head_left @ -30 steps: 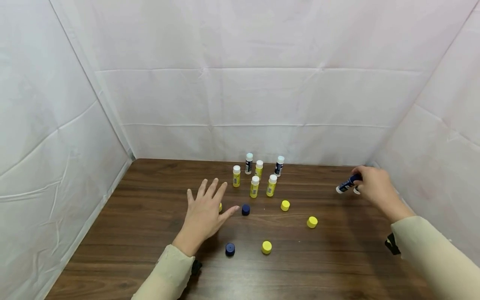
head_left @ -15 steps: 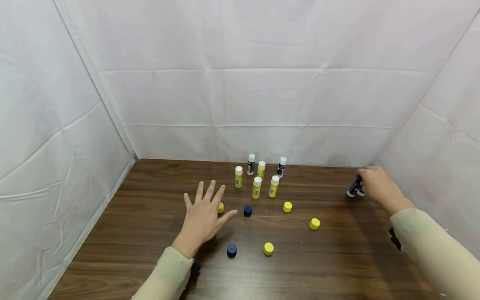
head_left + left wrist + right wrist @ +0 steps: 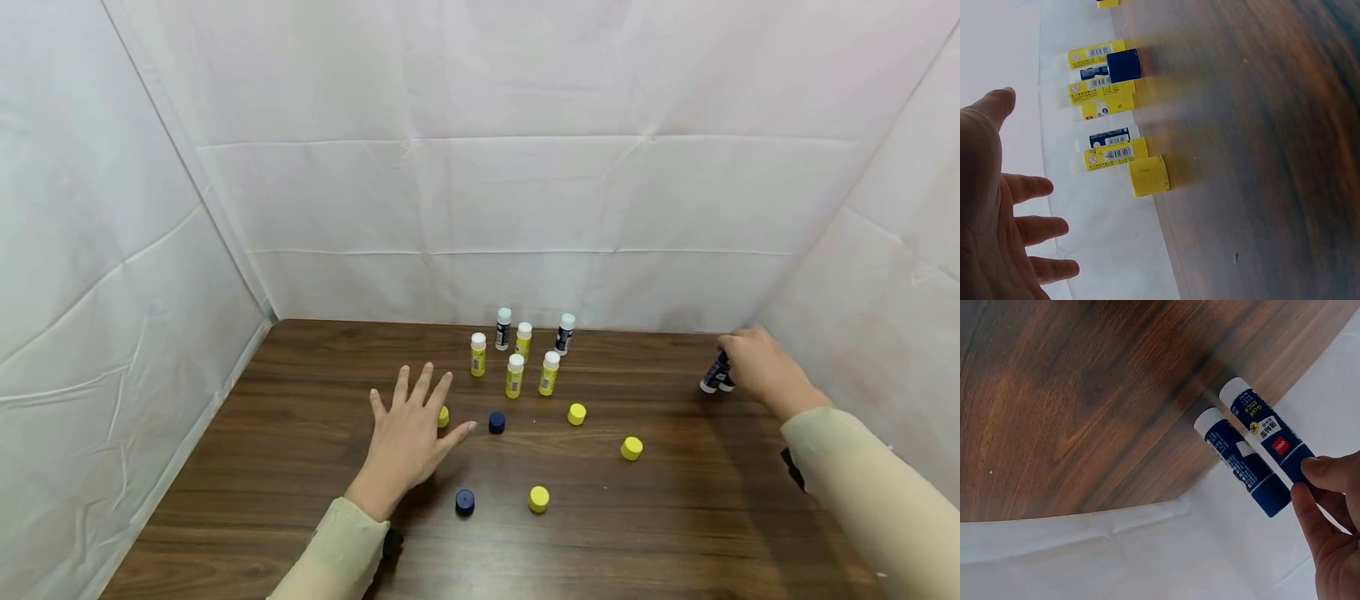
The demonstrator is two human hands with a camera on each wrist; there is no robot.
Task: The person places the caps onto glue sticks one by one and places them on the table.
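At the right end of the table my right hand (image 3: 765, 371) pinches a capped blue glue stick (image 3: 1266, 428) by its blue cap, between thumb and finger. Its white base is down at the table, and the stick looks nearly upright. A second capped blue glue stick (image 3: 1241, 462) stands close beside it, a narrow gap between them in the right wrist view. My left hand (image 3: 405, 437) hovers palm down with fingers spread, holding nothing. Nearest to it are a yellow cap (image 3: 443, 417), partly behind its fingers, and a dark blue cap (image 3: 497, 422).
Several uncapped glue sticks stand at the back middle, among them a yellow one (image 3: 513, 377) and a blue one (image 3: 565, 335). Loose caps lie in front: yellow caps (image 3: 632, 448) and another dark blue cap (image 3: 465, 502). White cloth walls (image 3: 525, 200) enclose the brown table (image 3: 315, 400).
My right hand has moved the held glue stick rightward, from tilted to nearly upright beside the second blue one. The left hand stays spread in about the same place.
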